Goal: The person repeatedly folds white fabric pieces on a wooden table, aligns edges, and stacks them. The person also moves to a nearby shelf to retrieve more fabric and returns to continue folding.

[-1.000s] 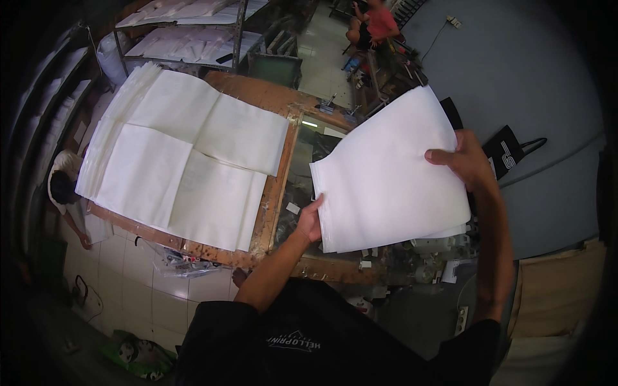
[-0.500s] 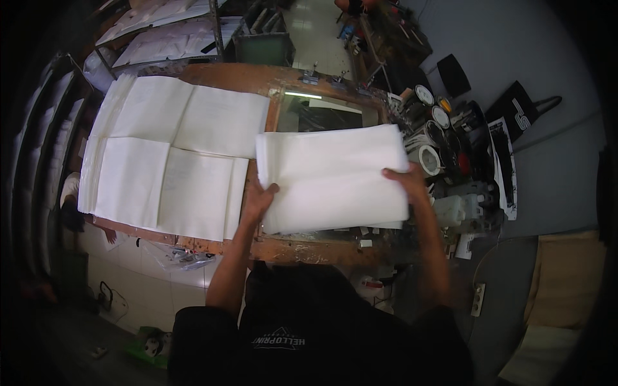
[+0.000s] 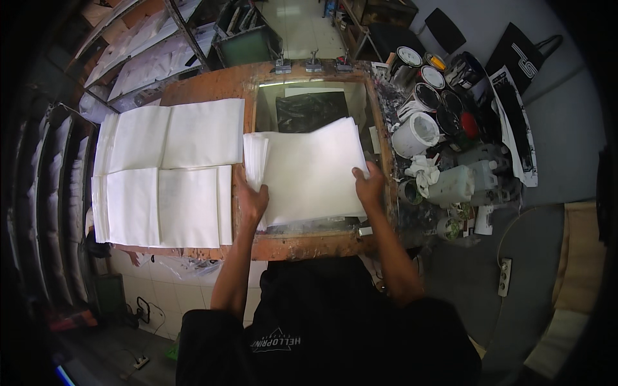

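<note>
Between my two hands is a thick stack of white sheets point(image 3: 309, 177), perhaps paper or thin cloth. My left hand point(image 3: 253, 201) grips its left edge, thumb on top, where the layers fan apart. My right hand point(image 3: 369, 185) holds the right edge the same way, fingers hidden underneath. The stack tilts over a glass panel point(image 3: 351, 103) set in the wooden table point(image 3: 212, 87). Just left of my left hand lie more white sheets in overlapping piles point(image 3: 161, 174).
Paint cans and tubs point(image 3: 415, 135) crowd the right side, with translucent jugs point(image 3: 452, 185) nearer me. Metal clamps point(image 3: 313, 62) line the far table edge. Racks of sheets point(image 3: 61, 186) stand at left. Another person's hand point(image 3: 133, 258) shows below the table's left edge.
The stack has shifted left, with my right hand closer to my left. Its left layers now fan apart more. My head view has turned, shifting the surroundings.
</note>
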`<state>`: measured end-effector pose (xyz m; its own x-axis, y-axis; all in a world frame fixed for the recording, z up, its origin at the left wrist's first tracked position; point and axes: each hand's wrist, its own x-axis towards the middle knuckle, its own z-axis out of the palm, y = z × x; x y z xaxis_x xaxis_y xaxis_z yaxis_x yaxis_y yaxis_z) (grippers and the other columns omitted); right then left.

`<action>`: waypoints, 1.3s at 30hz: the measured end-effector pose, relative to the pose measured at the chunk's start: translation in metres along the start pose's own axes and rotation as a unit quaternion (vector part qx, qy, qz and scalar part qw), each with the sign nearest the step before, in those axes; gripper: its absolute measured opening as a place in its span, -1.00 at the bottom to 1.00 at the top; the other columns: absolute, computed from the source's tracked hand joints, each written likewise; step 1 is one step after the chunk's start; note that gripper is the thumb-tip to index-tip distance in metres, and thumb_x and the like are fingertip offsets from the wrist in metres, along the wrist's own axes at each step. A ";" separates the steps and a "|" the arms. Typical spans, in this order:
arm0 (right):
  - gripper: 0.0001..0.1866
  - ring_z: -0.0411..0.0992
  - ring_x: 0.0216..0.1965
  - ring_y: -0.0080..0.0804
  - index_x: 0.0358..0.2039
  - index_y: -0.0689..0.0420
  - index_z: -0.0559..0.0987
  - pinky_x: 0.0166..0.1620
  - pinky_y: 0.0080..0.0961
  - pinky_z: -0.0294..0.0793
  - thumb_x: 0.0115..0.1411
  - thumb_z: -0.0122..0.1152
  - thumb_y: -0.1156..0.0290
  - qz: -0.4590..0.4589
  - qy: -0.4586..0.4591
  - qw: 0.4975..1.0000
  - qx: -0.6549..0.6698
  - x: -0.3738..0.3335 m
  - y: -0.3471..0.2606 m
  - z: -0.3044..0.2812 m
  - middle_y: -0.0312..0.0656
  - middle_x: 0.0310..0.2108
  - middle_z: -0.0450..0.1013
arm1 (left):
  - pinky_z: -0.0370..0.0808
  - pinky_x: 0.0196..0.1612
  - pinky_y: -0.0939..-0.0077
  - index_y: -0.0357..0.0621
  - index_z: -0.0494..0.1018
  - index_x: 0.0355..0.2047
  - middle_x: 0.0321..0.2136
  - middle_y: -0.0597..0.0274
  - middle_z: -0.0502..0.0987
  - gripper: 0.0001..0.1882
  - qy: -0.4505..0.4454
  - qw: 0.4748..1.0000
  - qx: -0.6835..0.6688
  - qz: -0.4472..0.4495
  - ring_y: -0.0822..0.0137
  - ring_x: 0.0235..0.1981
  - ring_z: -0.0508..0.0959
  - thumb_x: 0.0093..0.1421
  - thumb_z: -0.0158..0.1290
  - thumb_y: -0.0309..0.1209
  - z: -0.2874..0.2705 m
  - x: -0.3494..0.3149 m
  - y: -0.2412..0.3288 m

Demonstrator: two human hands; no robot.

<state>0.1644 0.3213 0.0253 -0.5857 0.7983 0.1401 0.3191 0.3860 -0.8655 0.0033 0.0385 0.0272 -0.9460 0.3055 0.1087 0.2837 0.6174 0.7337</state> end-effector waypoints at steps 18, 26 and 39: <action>-0.72 0.61 -0.16 -0.38 -0.13 0.30 0.70 -0.07 -0.47 0.55 0.15 0.41 0.46 0.045 0.036 0.986 0.159 -0.011 -0.058 -0.037 -0.06 -0.22 0.67 | 0.23 0.34 0.13 -0.40 0.06 0.35 0.21 -0.28 0.27 -0.11 0.169 0.932 -0.317 0.038 -0.09 0.25 0.31 0.00 0.17 -0.51 0.004 -0.009 0.030; -0.67 0.61 -0.39 -0.34 -0.18 0.31 0.69 -0.19 -0.35 0.59 0.04 0.49 0.42 0.032 0.041 0.995 0.086 -0.002 0.000 -0.005 -0.11 -0.35 0.66 | 0.22 0.32 0.08 -0.41 0.30 0.18 0.08 -0.22 0.43 -0.31 0.075 0.985 -0.060 0.144 -0.16 0.18 0.39 0.01 0.20 -0.50 0.012 -0.004 -0.022; -0.24 0.48 0.14 0.00 0.23 0.39 0.38 0.16 -0.21 0.45 0.19 0.38 0.13 0.149 -0.135 0.977 -0.070 0.028 0.043 0.009 0.15 0.10 0.50 | 0.58 0.03 0.21 -0.30 0.21 0.30 0.01 -0.09 0.54 -0.13 -0.196 0.926 -0.256 -0.196 0.02 -0.03 0.59 -0.02 0.34 -0.46 0.005 0.024 -0.035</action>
<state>0.1548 0.3563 -0.0126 -0.6208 0.7407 -0.2570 0.5936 0.2300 -0.7712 -0.0285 0.0274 0.0010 -0.8023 0.4326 -0.4113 -0.2760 0.3420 0.8982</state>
